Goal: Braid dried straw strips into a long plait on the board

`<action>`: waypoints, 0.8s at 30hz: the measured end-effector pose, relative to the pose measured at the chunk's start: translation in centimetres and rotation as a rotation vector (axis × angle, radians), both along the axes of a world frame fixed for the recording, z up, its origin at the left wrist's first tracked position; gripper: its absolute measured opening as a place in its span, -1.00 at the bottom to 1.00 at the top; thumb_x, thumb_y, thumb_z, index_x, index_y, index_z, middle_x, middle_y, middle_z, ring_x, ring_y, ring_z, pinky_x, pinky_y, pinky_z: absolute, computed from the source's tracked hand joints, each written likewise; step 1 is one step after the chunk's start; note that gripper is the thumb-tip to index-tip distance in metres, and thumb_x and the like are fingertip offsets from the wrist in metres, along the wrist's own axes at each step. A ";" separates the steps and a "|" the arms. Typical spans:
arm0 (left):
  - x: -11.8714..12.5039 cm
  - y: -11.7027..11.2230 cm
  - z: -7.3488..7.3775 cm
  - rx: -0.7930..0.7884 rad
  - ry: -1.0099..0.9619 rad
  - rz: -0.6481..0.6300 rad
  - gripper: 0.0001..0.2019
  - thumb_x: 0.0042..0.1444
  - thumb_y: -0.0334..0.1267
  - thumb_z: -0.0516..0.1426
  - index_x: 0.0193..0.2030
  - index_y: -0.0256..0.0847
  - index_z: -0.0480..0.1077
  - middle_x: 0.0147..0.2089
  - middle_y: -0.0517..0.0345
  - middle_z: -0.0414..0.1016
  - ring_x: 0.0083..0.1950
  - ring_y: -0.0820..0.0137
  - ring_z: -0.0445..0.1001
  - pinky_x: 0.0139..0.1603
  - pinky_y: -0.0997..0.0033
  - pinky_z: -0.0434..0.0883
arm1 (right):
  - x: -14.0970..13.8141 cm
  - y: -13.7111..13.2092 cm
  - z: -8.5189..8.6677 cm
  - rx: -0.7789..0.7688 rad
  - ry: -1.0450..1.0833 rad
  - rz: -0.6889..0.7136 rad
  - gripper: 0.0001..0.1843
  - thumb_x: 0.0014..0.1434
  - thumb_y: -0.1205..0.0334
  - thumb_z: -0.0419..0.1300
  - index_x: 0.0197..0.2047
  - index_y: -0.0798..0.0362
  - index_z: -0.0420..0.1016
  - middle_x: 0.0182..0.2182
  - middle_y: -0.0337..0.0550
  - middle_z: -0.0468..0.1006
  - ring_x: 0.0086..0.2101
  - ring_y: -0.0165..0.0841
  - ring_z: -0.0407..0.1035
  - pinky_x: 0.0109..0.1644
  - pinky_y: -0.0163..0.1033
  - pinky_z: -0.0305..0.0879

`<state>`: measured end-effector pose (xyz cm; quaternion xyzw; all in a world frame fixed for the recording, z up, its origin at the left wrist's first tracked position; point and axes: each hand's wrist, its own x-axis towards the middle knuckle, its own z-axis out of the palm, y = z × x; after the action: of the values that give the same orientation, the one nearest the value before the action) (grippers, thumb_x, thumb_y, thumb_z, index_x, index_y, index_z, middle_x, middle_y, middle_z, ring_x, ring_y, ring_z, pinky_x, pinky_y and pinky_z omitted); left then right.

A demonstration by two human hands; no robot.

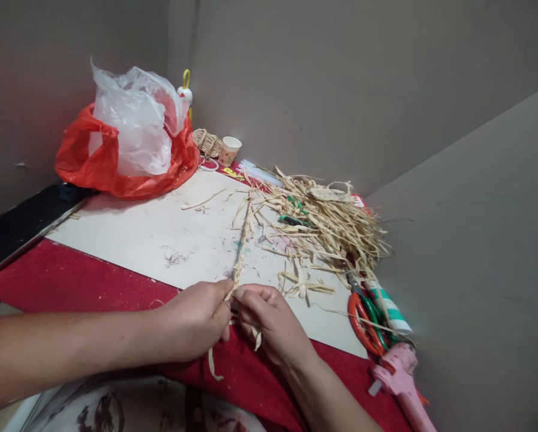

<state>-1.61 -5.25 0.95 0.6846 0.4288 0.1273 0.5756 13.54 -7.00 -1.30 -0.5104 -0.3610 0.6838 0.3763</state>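
A thin straw braid (pixel 242 247) stretches from my hands away across the white board (pixel 147 234). My left hand (pixel 199 318) is closed round its near end, thumb on top. Just to the right, my right hand (pixel 269 318) pinches the strands at the same end, with thumb and fingers together. Loose strand tails hang below both hands over the red cloth (pixel 116 276). The inner fingertips of both hands are partly hidden. Beyond my right hand lies a large heap of dry straw strips (pixel 331 222), with a few short strips (pixel 302 285) nearer me.
Red-handled scissors (pixel 363 324), a green-and-white striped roll (pixel 390 309) and a pink glue gun (pixel 403 372) lie at the right. Plastic bags (pixel 134 132), a paper cup (pixel 230 151) and a woven straw piece (pixel 206 143) stand at the back. A dark flat device (pixel 21 225) lies left.
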 end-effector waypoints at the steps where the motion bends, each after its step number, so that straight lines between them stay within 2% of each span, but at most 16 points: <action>1: 0.1 -0.1 -0.1 0.032 0.018 0.013 -0.85 0.07 -0.35 -0.09 -0.33 -0.22 0.29 -0.48 0.18 0.41 -0.48 0.47 0.34 -0.43 0.53 0.25 | -0.1 -0.1 0.0 0.014 0.002 0.006 -0.61 0.03 0.14 0.19 -0.70 0.10 0.19 -0.82 -0.46 0.00 -0.75 -0.61 -0.19 -0.69 -0.39 -0.28; 4: 0.2 -0.4 -0.7 0.078 0.033 0.045 -0.84 0.05 -0.36 -0.07 -0.28 -0.23 0.30 -0.47 0.16 0.41 -0.43 0.43 0.35 -0.37 0.50 0.25 | -0.3 -0.2 0.1 0.057 0.011 0.019 -0.59 0.06 0.10 0.20 -0.68 0.13 0.26 -0.82 -0.41 0.11 -0.75 -0.61 -0.07 -0.68 -0.41 -0.25; 8: 0.0 -0.8 -1.0 0.107 -0.039 0.043 -0.78 0.05 -0.32 -0.05 -0.19 -0.24 0.33 -0.49 0.19 0.38 -0.48 0.44 0.32 -0.42 0.51 0.24 | -0.6 -0.3 0.4 0.031 0.032 0.043 -0.66 0.02 0.08 0.24 -0.61 0.14 0.36 -0.80 -0.31 0.30 -0.76 -0.58 0.06 -0.69 -0.43 -0.20; 12: -1.2 -0.2 0.2 -0.111 -0.037 -0.097 -0.71 0.08 -0.24 -0.07 -0.09 -0.21 0.31 -0.59 0.32 0.26 -0.66 0.50 0.21 -0.62 0.54 0.13 | -0.5 -0.2 0.7 -0.008 0.033 -0.007 -0.69 -0.09 0.08 0.31 -0.59 0.14 0.38 -0.82 -0.36 0.25 -0.78 -0.61 -0.01 -0.71 -0.43 -0.23; 14: -2.0 0.7 0.9 -0.168 -0.011 -0.136 -0.71 0.08 -0.20 -0.06 -0.14 -0.23 0.35 -0.60 0.32 0.26 -0.68 0.53 0.19 -0.64 0.55 0.10 | -0.4 -0.2 0.6 -0.018 0.035 -0.042 -0.70 -0.11 0.10 0.33 -0.59 0.14 0.38 -0.82 -0.40 0.20 -0.78 -0.62 -0.07 -0.71 -0.43 -0.25; 15: -2.2 1.2 1.0 -0.129 0.003 -0.107 -0.72 0.08 -0.18 -0.05 -0.18 -0.24 0.38 -0.60 0.31 0.26 -0.66 0.54 0.18 -0.63 0.56 0.09 | -0.3 -0.2 0.5 -0.021 0.035 -0.050 -0.71 -0.11 0.12 0.34 -0.59 0.14 0.38 -0.82 -0.41 0.20 -0.78 -0.63 -0.07 -0.71 -0.43 -0.26; 17: -2.4 2.2 1.1 0.049 -0.006 0.054 -0.75 0.05 -0.18 0.00 -0.24 -0.26 0.41 -0.58 0.30 0.26 -0.58 0.55 0.18 -0.57 0.57 0.10 | -0.1 -0.2 0.3 -0.018 0.028 -0.049 -0.71 -0.08 0.13 0.32 -0.59 0.14 0.37 -0.82 -0.40 0.20 -0.77 -0.63 -0.07 -0.71 -0.44 -0.27; 19: -1.9 2.8 0.7 0.091 -0.083 0.126 -0.76 0.03 -0.20 0.03 -0.21 -0.26 0.39 -0.51 0.28 0.29 -0.50 0.54 0.21 -0.48 0.57 0.16 | 0.0 -0.2 0.1 -0.009 0.011 -0.041 -0.71 -0.06 0.13 0.32 -0.59 0.14 0.36 -0.81 -0.39 0.21 -0.77 -0.63 -0.07 -0.70 -0.44 -0.27; 21: -1.2 2.9 0.1 -0.082 -0.176 0.074 -0.77 0.02 -0.23 0.03 -0.22 -0.28 0.36 -0.46 0.25 0.35 -0.45 0.52 0.27 -0.39 0.55 0.22 | 0.0 -0.2 0.0 0.001 0.007 -0.033 -0.70 -0.07 0.11 0.32 -0.58 0.14 0.36 -0.80 -0.39 0.22 -0.77 -0.62 -0.06 -0.70 -0.43 -0.27; 23: -0.5 2.7 -0.4 -0.287 -0.221 0.023 -0.82 0.04 -0.23 -0.02 -0.31 -0.27 0.32 -0.52 0.26 0.31 -0.50 0.52 0.25 -0.41 0.52 0.23 | 0.1 -0.2 0.0 0.012 0.013 -0.023 -0.69 -0.09 0.09 0.33 -0.57 0.13 0.36 -0.78 -0.38 0.24 -0.76 -0.62 -0.05 -0.69 -0.42 -0.27; 24: -0.3 2.6 -0.6 -0.329 -0.225 0.007 -0.83 0.05 -0.22 -0.03 -0.36 -0.26 0.30 -0.56 0.29 0.26 -0.55 0.54 0.21 -0.45 0.53 0.21 | 0.1 -0.2 0.0 0.017 0.015 -0.017 -0.68 -0.09 0.09 0.34 -0.57 0.13 0.35 -0.78 -0.38 0.25 -0.75 -0.61 -0.06 -0.69 -0.42 -0.26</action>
<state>-1.91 -2.68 0.31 0.5612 0.3791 0.1331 0.7236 13.66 -7.19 -1.34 -0.5051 -0.3598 0.6812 0.3890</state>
